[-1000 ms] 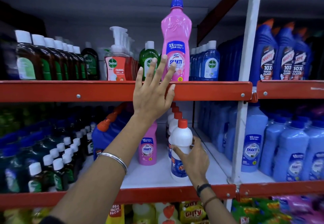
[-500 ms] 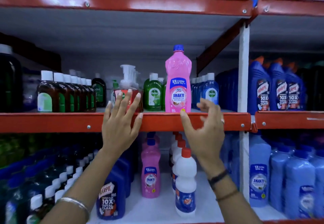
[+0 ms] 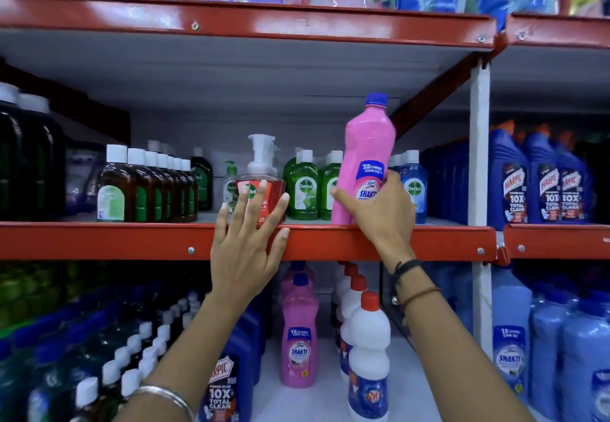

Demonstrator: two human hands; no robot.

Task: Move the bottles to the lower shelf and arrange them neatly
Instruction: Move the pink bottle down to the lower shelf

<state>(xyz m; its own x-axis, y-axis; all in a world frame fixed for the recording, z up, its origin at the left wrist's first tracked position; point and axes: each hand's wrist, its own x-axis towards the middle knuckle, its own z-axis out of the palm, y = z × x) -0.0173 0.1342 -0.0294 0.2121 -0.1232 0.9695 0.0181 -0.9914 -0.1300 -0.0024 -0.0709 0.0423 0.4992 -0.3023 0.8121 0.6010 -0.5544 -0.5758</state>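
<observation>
A tall pink Shakti bottle [image 3: 368,151] with a blue cap stands at the front edge of the upper shelf [image 3: 99,240], tilted slightly to the right. My right hand [image 3: 379,210] is wrapped around its lower half. My left hand [image 3: 247,240] rests flat with fingers spread against the red shelf rail, in front of a red Dettol pump bottle [image 3: 260,187]. On the lower shelf [image 3: 326,398] another pink Shakti bottle [image 3: 299,332] stands beside a row of white red-capped bottles [image 3: 368,355].
Brown Dettol bottles [image 3: 145,187] and green Dettol bottles [image 3: 302,187] fill the upper shelf. Blue Harpic bottles [image 3: 541,184] stand in the right bay. A Harpic bottle [image 3: 227,382] and small white-capped bottles [image 3: 132,372] crowd the lower shelf's left. A white upright post [image 3: 478,164] divides the bays.
My right hand has risen from the shelf rail and closed around the pink bottle, tipping it. The view has tilted upward. My left hand stays on the rail.
</observation>
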